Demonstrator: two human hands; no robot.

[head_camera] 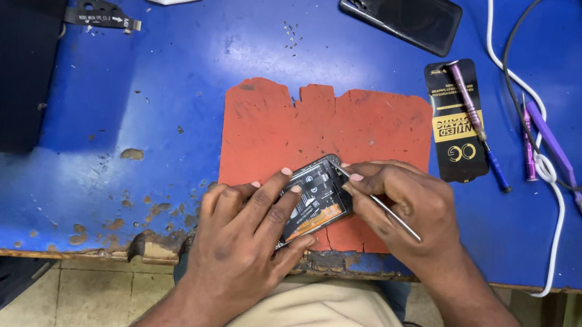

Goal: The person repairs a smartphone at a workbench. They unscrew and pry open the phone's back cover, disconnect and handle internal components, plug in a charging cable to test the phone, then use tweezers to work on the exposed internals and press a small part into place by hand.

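Already the opened phone (316, 199) lies back-off on the red mat (274, 123), its insides bare. Left hand (242, 240) presses it flat; right hand (407, 202) pinches thin tweezers (383, 208) at its top edge (work seems midway). Beyond the mat, a black phone (401, 9) and screwdrivers (475, 125) rest on the worn blue bench (164, 92).

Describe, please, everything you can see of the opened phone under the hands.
The opened phone lies tilted on the red mat, back cover off, showing dark inner parts and an orange patch. The left hand presses it flat; the right hand touches thin metal tweezers to its upper edge.
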